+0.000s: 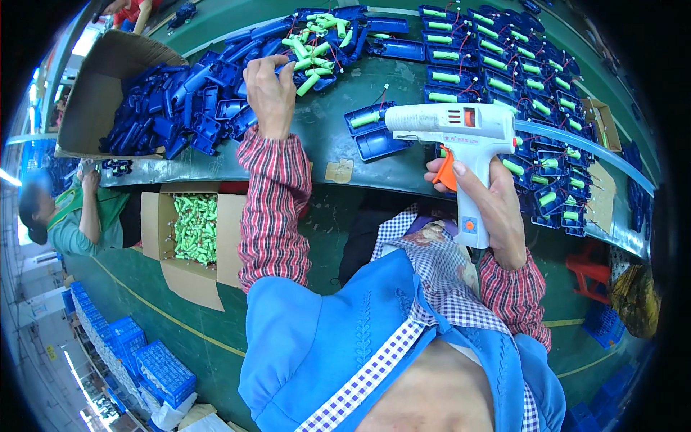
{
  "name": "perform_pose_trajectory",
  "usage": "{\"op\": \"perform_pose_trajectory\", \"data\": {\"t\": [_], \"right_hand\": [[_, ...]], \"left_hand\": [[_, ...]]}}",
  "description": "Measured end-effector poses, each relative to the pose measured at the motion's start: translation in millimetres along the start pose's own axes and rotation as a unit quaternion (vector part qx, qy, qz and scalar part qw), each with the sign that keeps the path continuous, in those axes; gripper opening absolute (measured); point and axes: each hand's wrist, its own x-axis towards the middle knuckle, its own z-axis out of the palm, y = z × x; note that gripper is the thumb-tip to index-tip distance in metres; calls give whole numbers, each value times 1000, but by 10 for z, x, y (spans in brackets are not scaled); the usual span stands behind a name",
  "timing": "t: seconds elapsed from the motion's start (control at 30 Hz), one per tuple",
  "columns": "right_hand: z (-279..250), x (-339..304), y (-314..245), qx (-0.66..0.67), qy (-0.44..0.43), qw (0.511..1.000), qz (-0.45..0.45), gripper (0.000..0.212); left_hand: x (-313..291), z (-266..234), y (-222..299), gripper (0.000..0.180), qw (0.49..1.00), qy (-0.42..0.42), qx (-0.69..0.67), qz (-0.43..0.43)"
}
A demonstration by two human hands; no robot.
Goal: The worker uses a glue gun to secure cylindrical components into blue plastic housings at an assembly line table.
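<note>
My left hand (270, 97) is at the edge of a pile of blue plastic casings (230, 109) and loose green battery cells (317, 49). Its fingers are bent inward with the tips partly hidden, so what they hold, if anything, does not show. In my right hand (500, 209) is a white hot glue gun (453, 121) with an orange trigger, a finger resting at that trigger. Below the nozzle lies a blue casing (380, 144), next to another casing with a green cell (366, 119) and a thin wired connector.
Rows of blue casings with green cells (497, 65) cover the table's right side. A cardboard box (83, 108) spills casings at the left; another box (194, 227) of green cells stands below the table edge. A co-worker (72, 209) sits at left. A red stool (586, 270) is at right.
</note>
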Motion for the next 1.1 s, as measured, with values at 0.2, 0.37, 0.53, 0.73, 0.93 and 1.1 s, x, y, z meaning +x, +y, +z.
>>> {"op": "perform_pose_trajectory", "data": {"t": [0.2, 0.37, 0.53, 0.73, 0.93, 1.1], "right_hand": [[-15, -40, -15, 1, 11, 1000, 3, 41], [-27, -58, -16, 4, 17, 1000, -5, 41], [-43, -64, -11, -5, 17, 1000, -5, 41], [-39, -103, -42, 4, 11, 1000, -5, 41], [-75, -120, -16, 14, 31, 999, 0, 39], [-41, -132, 4, 2, -1, 1000, 30, 37]], "left_hand": [[224, 333, -95, 13, 998, -24, 19, 47], [456, 436, 11, 47, 965, -169, 121, -157], [539, 500, -89, 38, 959, -192, 99, -181], [765, 55, 22, 22, 975, 205, 80, 41], [-10, -456, 283, 44, 959, -86, -203, -178], [-1001, -601, 343, 13, 976, -159, -53, -139]]}}
